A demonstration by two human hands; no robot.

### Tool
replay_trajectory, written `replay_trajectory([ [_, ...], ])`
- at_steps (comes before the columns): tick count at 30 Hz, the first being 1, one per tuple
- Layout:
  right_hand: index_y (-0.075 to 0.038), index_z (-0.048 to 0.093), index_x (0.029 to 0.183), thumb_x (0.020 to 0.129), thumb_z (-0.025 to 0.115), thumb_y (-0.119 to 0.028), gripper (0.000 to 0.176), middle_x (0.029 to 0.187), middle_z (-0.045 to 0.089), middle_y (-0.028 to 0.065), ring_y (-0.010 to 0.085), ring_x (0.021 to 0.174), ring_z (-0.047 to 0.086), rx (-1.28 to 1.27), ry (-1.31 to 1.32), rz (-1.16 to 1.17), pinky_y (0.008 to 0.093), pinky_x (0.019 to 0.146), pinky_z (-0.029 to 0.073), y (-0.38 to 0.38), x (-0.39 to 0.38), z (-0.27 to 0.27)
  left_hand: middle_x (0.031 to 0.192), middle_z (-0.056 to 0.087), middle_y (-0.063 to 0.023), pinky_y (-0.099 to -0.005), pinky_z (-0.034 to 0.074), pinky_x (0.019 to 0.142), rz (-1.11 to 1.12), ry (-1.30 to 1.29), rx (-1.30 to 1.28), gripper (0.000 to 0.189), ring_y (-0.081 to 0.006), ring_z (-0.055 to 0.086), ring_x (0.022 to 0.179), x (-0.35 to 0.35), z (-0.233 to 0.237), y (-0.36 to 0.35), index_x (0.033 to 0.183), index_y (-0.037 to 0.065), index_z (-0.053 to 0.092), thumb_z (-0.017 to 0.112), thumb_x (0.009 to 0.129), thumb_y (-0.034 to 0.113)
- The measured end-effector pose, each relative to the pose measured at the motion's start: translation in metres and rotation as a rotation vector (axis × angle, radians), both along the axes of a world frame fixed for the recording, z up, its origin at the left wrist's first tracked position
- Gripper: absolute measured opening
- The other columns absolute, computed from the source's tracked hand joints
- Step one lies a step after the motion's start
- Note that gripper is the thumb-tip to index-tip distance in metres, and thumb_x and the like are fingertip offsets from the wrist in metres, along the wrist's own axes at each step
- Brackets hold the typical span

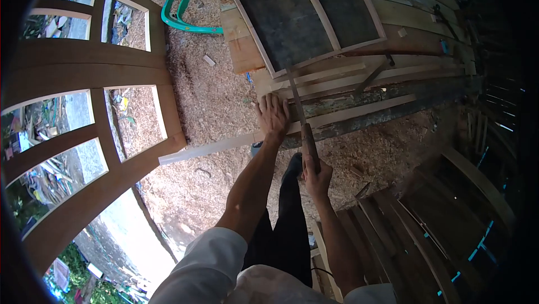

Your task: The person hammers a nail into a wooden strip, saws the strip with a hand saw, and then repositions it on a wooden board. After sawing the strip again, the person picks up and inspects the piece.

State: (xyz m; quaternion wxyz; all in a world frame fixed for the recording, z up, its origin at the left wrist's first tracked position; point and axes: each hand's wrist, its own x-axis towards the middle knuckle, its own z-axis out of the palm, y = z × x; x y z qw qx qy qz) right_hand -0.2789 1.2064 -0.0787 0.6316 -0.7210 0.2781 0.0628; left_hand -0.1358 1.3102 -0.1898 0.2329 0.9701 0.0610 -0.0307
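Observation:
My right hand [317, 177] is wrapped round the dark handle of a hand saw [298, 99], whose narrow blade points away from me towards the framed panel. The blade crosses a long pale wooden strip [359, 112] at the edge of the workbench. To the left of the saw, my left hand [273, 114] lies palm down on the wood with its fingers spread, pressing near the strip. The strip's left end [208, 149] sticks out past the bench over the floor.
A wooden frame with dark panels [334, 52] rests on the bench boards. Beside the bench stands a green plastic object [168, 16]. A large wooden window frame [135, 163] fills the left side. Boards [393, 231] lie at lower right; shavings [208, 102] cover the floor.

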Motion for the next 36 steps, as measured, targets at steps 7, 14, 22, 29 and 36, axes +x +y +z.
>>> replay_trajectory([
  [7,0.0,0.06,0.065,0.093,0.059,-0.03,0.041,0.047,0.052,0.0015,0.0091,0.043,0.054,0.015,0.043,-0.02,0.0273,0.043,0.04,-0.009,0.004,-0.006,0.109,0.058,-0.0107,-0.0445,0.034,0.097,-0.044,0.022,-0.025,0.026,-0.0285,0.05,0.111,0.001,0.002,-0.001,0.102,0.006,0.058,0.046,0.094,0.026],
  [14,-0.002,0.058,0.062,0.092,0.061,-0.032,0.043,0.046,0.051,0.0018,0.0094,0.043,0.054,-0.022,0.079,0.049,0.0282,0.043,0.039,-0.024,0.021,-0.009,0.116,0.059,-0.0085,-0.0436,0.033,0.099,-0.026,-0.036,-0.063,0.026,-0.025,0.049,0.117,-0.003,-0.003,0.0,0.108,0.007,0.059,0.046,0.095,0.025],
  [22,-0.001,0.061,0.066,0.092,0.06,-0.032,0.04,0.048,0.052,0.0004,0.0084,0.045,0.053,0.05,0.085,0.034,0.0266,0.044,0.039,-0.035,0.032,-0.017,0.125,0.055,-0.0075,-0.0452,0.03,0.101,-0.003,0.02,0.047,0.029,-0.0248,0.046,0.123,-0.001,-0.008,-0.002,0.117,0.008,0.055,0.044,0.096,0.025],
  [29,-0.001,0.058,0.065,0.093,0.06,-0.032,0.041,0.048,0.051,0.0005,0.0078,0.044,0.052,0.043,0.081,0.073,0.0269,0.043,0.037,-0.048,0.033,-0.02,0.126,0.057,-0.0076,-0.0439,0.031,0.1,0.025,-0.064,0.04,0.024,-0.0231,0.05,0.12,-0.004,-0.01,-0.004,0.109,0.008,0.057,0.041,0.098,0.022],
  [36,-0.003,0.055,0.06,0.092,0.06,-0.036,0.047,0.047,0.049,0.0,0.0079,0.044,0.05,0.013,0.035,0.125,0.0282,0.043,0.036,-0.055,0.042,-0.01,0.119,0.059,-0.0087,-0.0428,0.035,0.096,-0.03,-0.024,-0.069,0.026,-0.026,0.052,0.113,-0.008,0.002,-0.001,0.112,0.007,0.056,0.045,0.096,0.024],
])
